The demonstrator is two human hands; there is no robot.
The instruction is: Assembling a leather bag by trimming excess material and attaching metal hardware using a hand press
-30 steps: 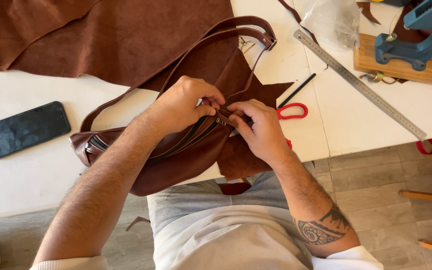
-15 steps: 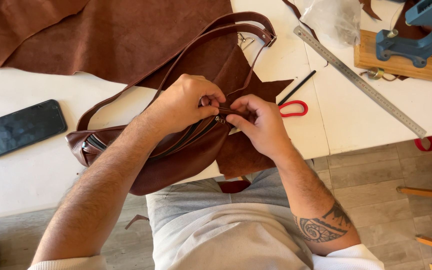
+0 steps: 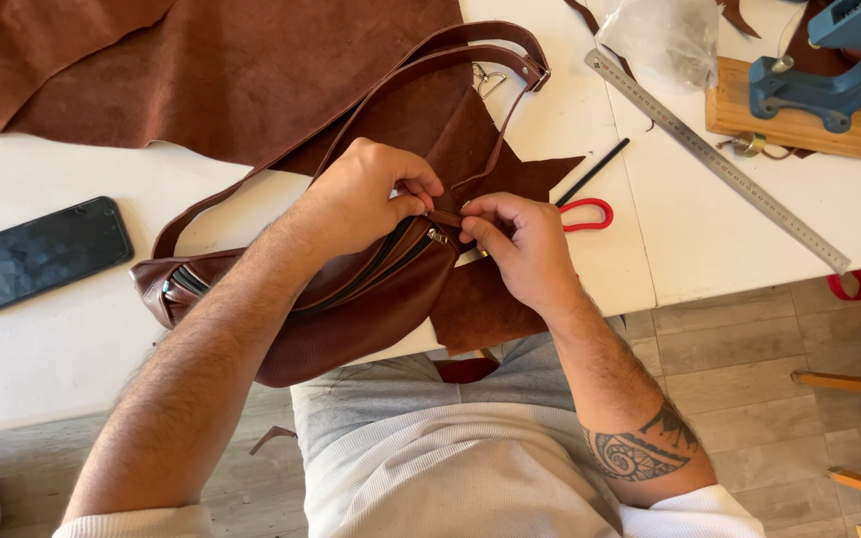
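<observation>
Two hands meet at one end of the bag (image 3: 351, 299) in the head view — your left hand (image 3: 361, 199) pinches the leather by the zip's end, and your right hand (image 3: 520, 244) pinches the small metal pull (image 3: 440, 236) just beside it. The bag lies at the table (image 3: 62, 339) edge in front of you, overhanging it slightly, strap (image 3: 450, 55) looped away across the brown hide (image 3: 221, 70). It looks largely made up — body sewn, zips in, strap fitted; what seems left is work at this zip end. A phone (image 3: 40, 252) lies to the left; ruler (image 3: 715, 159), red-handled scissors (image 3: 586, 213) and a blue press (image 3: 834, 70) lie to the right, untouched.
</observation>
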